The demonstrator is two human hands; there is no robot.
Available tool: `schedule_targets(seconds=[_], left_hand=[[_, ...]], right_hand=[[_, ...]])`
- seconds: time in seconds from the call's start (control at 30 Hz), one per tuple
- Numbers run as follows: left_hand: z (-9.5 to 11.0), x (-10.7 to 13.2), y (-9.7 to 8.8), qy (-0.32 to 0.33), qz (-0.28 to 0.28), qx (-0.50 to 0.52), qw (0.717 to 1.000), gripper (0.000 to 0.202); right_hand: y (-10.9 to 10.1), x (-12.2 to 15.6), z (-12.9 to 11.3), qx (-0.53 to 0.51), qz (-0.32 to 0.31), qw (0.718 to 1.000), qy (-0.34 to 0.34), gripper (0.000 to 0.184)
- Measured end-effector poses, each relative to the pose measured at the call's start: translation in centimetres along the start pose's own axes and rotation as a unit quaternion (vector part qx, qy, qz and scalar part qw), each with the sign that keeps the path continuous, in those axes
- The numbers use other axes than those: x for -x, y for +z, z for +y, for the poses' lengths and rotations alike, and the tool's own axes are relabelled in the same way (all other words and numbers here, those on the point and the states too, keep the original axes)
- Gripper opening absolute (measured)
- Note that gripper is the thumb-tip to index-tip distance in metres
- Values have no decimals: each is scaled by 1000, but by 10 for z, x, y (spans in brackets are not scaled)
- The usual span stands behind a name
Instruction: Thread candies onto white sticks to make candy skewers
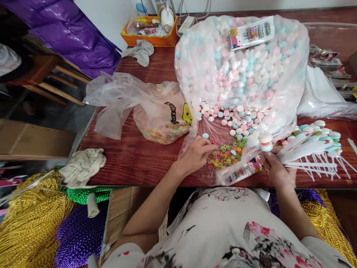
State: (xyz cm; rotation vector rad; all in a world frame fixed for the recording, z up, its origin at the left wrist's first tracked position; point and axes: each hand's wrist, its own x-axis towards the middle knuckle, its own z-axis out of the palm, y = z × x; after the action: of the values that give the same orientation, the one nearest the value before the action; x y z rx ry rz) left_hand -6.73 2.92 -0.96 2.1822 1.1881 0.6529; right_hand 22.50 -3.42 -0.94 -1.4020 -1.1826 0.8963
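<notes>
My left hand (195, 154) rests on the clear plastic at the near table edge, fingers curled and pinched over a heap of small coloured ring candies (226, 154). My right hand (275, 167) is closed around a white stick topped with stacked round candies (265, 142). A big clear bag (240, 70) of pink, white and blue round candies lies open just behind both hands. To the right lies a row of finished candy sticks (312, 143).
A smaller plastic bag (161, 115) of coloured rings sits left of my left hand. White plastic sleeves (323, 93) are stacked at right. An orange tray (150, 31) and a grey rag (141, 50) stand at the back. Gold, green and purple bead strands (33, 223) lie below the red wooden table (131, 156).
</notes>
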Motion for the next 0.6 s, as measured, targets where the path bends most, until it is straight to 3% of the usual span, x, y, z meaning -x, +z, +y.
schedule_targets(seconds=[0.07,0.17,0.4,0.6], left_hand=[[-3,-6,1,23,-113,-118,986,37],[-3,-15,5,48,-172,-201,963,32],[-3,-18,7,153,-155,-261,940,18],[-4,-19,14,151,-121,-269,943,29]], right_hand=[[-4,10,6,26,-17,1000,3,38],[4,27,10,71,-56,996,-17,35],[21,29,7,56,-115,988,-84,35],[27,24,2,58,-120,985,-108,29]])
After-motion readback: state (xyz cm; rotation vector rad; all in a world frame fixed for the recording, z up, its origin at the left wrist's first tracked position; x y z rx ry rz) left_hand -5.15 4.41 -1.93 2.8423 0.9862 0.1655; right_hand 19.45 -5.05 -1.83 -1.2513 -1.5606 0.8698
